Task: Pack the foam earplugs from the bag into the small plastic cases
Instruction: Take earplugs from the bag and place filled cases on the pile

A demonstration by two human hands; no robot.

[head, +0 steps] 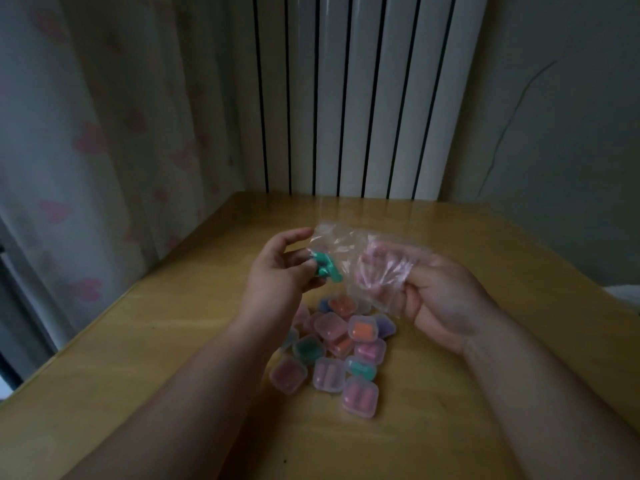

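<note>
Looks like the drawing-out step. Pinches a pair of green earplugs (325,270) at the mouth of the clear bag (346,244) with the left hand (280,271), thumb and curled fingers closed on them. Grips the bag's other side with the right hand (440,299), palm up, fingers bunched inside or behind the crumpled plastic; cannot tell which through the pink blur. Holds all of this above the bench (173,341), forearms reaching in from the near edge, just beyond a heap of small plastic cases (332,348). Judging by colour, mostly lidded and filled already: pink, orange, green, purple. Next, probably: lift the green pair free of the bag, then find an empty case, none plainly visible here. Opening one calls for a free hand, so likely means setting down the bag first.
</note>
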